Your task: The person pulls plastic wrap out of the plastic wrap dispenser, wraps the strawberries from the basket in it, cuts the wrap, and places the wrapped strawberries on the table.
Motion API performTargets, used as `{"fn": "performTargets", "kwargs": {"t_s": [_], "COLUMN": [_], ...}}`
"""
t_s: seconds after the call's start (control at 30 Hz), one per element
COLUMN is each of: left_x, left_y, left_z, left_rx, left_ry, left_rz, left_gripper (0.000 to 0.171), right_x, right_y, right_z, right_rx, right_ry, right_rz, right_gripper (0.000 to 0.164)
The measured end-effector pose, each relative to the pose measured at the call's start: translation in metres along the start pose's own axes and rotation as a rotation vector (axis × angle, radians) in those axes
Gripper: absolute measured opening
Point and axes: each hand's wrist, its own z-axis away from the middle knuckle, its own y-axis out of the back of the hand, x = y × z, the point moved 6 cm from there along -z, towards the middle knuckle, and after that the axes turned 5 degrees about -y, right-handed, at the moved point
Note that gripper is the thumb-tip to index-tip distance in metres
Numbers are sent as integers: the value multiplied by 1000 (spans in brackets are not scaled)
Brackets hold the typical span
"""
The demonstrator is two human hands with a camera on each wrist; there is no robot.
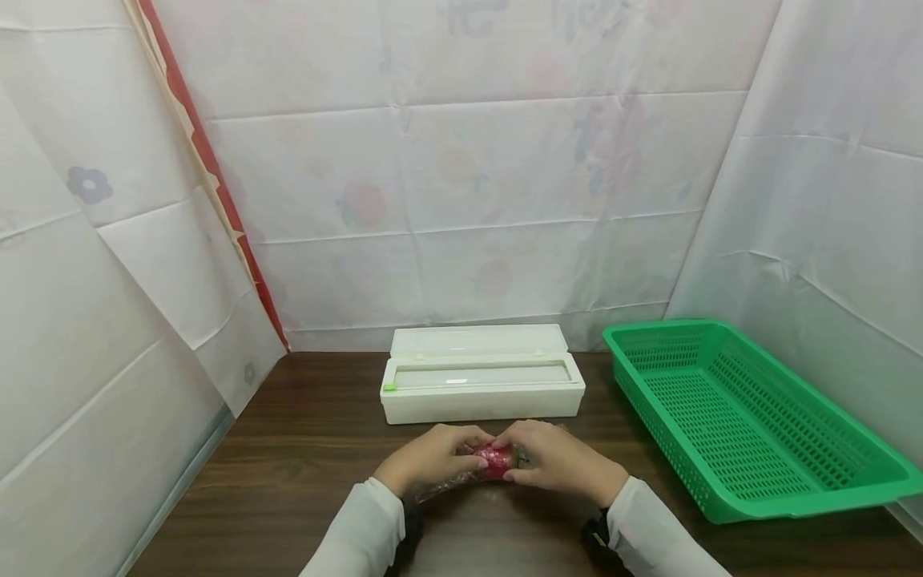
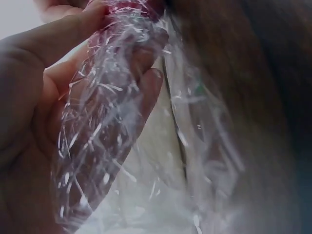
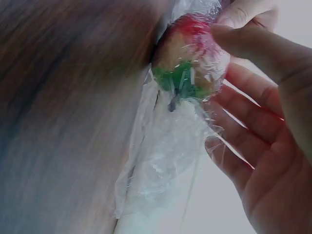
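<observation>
A small red fruit (image 1: 494, 462) lies between both hands over the dark wooden table. Its stem end turns yellowish and green around a short dark stem, seen in the right wrist view. Clear cling film (image 2: 102, 117) wraps the fruit, crinkled, with loose ends trailing from both sides. My left hand (image 1: 433, 460) holds the fruit's left end through the film, thumb on the red skin. From the other side, my right hand (image 1: 558, 461) grips it with thumb and fingers near the stem end (image 3: 183, 80).
Just beyond the hands stands a white cling film dispenser (image 1: 483, 405), its lid raised and a small green slider at the left. A green perforated basket (image 1: 692, 473) sits at the right. White sheeting (image 1: 461, 176) hangs behind and at both sides.
</observation>
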Motion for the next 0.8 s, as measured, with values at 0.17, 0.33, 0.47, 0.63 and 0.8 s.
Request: {"fn": "performTargets", "kwargs": {"t_s": [0.17, 0.33, 0.47, 0.63, 0.8], "left_x": [-5, -5, -2, -1, -3], "left_y": [-1, -2, 1, 6, 13], "left_z": [1, 1, 3, 5, 9], "left_rx": [-11, -34, -39, -21, -24], "left_ry": [27, 35, 24, 22, 50], "left_rz": [13, 17, -10, -23, -58], "left_gripper": [38, 41, 38, 33, 39], "right_x": [4, 6, 7, 8, 9], "right_y": [-6, -8, -10, -10, -10], "right_z": [2, 3, 2, 1, 1], "right_rx": [-20, -5, -11, -25, -19], "right_ry": [-38, -36, -34, -55, -61], "right_rz": [0, 2, 0, -2, -16], "right_gripper": [45, 43, 43, 42, 40]}}
